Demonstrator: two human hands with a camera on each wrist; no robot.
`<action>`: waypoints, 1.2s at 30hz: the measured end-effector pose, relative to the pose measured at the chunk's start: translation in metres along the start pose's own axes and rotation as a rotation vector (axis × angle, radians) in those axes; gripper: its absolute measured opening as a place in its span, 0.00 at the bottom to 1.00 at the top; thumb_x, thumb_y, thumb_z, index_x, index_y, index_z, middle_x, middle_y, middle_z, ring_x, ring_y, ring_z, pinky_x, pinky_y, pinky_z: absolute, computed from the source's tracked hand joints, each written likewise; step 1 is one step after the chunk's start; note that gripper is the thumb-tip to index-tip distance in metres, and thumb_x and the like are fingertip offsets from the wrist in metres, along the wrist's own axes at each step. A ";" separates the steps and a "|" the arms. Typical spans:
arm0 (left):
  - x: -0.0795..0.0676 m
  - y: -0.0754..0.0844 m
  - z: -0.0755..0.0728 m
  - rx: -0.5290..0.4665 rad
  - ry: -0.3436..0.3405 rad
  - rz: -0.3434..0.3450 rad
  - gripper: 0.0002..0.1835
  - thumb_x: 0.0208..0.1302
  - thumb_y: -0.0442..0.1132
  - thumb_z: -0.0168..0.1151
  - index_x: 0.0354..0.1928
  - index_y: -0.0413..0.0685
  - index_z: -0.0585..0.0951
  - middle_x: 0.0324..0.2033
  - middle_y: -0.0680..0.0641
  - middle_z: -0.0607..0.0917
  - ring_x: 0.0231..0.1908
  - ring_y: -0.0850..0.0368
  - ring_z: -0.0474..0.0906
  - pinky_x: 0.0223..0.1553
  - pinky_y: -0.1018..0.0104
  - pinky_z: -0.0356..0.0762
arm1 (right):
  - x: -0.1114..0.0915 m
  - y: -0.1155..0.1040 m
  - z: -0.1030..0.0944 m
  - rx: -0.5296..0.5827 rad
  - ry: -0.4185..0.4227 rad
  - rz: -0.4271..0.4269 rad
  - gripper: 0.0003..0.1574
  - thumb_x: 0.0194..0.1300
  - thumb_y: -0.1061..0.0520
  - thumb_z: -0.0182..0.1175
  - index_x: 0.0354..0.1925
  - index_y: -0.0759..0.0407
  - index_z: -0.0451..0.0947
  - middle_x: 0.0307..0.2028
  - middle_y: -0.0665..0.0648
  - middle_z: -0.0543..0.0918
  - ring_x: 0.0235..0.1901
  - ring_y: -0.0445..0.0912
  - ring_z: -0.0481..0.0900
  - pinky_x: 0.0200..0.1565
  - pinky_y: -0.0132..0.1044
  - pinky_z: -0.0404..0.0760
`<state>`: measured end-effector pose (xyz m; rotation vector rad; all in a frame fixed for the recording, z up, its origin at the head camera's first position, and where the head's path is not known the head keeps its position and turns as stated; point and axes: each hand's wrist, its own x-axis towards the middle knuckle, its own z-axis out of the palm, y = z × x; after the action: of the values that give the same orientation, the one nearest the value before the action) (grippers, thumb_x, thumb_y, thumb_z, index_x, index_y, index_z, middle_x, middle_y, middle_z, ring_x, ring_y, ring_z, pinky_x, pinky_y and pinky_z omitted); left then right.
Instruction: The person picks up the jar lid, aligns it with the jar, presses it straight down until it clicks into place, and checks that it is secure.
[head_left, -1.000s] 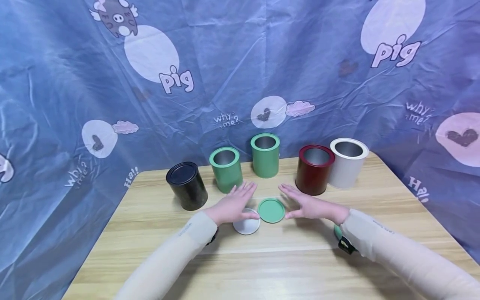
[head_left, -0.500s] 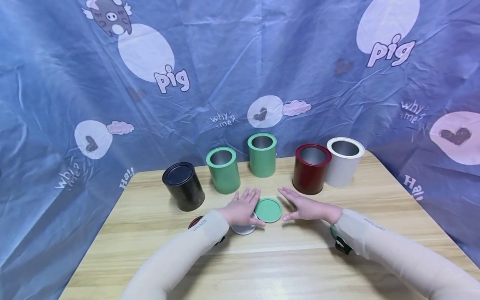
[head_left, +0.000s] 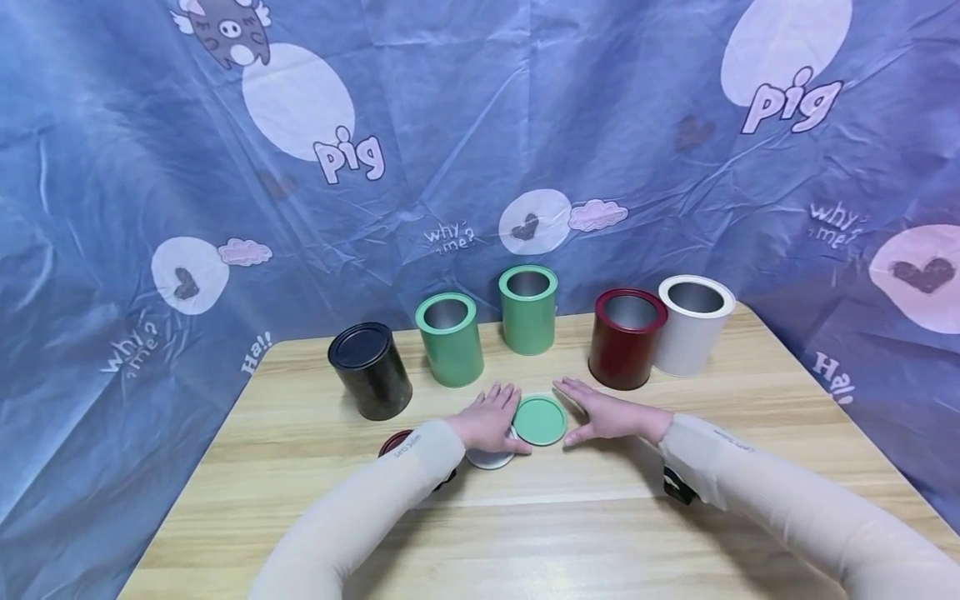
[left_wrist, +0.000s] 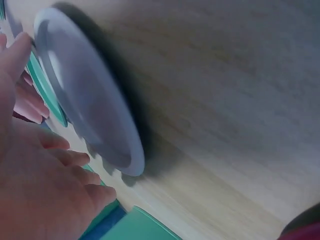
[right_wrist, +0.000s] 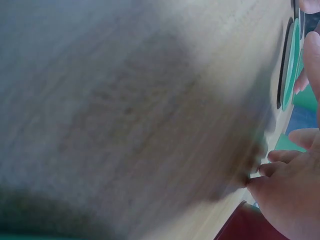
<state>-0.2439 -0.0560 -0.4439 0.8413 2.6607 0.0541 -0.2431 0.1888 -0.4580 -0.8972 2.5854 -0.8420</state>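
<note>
A flat green lid (head_left: 542, 420) lies on the wooden table between my two hands. To its left is my left hand (head_left: 491, 421), fingers spread and fairly straight, partly covering a white lid (head_left: 487, 460). My right hand (head_left: 606, 414) is on the other side of the green lid, fingers extended and thumb apart. Neither hand grips anything. The left wrist view has the white lid (left_wrist: 90, 95) beside the left palm (left_wrist: 40, 190). Whether the left fingertips touch a lid, I cannot tell. In the right wrist view the green lid (right_wrist: 291, 65) lies beyond the right hand (right_wrist: 292, 187).
Along the back stand a black can (head_left: 372, 379) with its top covered, two uncovered green cans (head_left: 453, 354) (head_left: 529, 321), an uncovered red can (head_left: 625, 350) and an uncovered white can (head_left: 690, 337). A red lid (head_left: 392, 442) shows by the left sleeve. A patterned blue cloth (head_left: 450, 125) hangs behind.
My left hand has shifted right, closer to the green lid, and the right hand slightly left. The red lid has come into sight; a green lid under the right sleeve is now hidden.
</note>
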 end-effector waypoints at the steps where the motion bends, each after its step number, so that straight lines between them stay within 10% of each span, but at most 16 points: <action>1: 0.001 0.000 0.000 -0.001 -0.003 0.002 0.54 0.59 0.68 0.58 0.76 0.41 0.50 0.75 0.40 0.50 0.75 0.43 0.43 0.74 0.48 0.49 | 0.000 0.001 0.001 0.002 0.001 0.002 0.62 0.53 0.48 0.73 0.70 0.77 0.51 0.69 0.80 0.53 0.70 0.73 0.49 0.67 0.66 0.54; 36: 0.006 -0.001 0.002 0.004 -0.008 0.030 0.48 0.64 0.63 0.56 0.74 0.38 0.54 0.75 0.38 0.51 0.75 0.43 0.47 0.74 0.56 0.53 | 0.004 0.000 0.009 -0.019 0.042 0.013 0.51 0.53 0.50 0.73 0.67 0.69 0.63 0.69 0.76 0.58 0.69 0.76 0.48 0.65 0.73 0.48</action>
<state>-0.2480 -0.0535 -0.4479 0.8805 2.6416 0.0525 -0.2421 0.1824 -0.4655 -0.8757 2.6371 -0.8424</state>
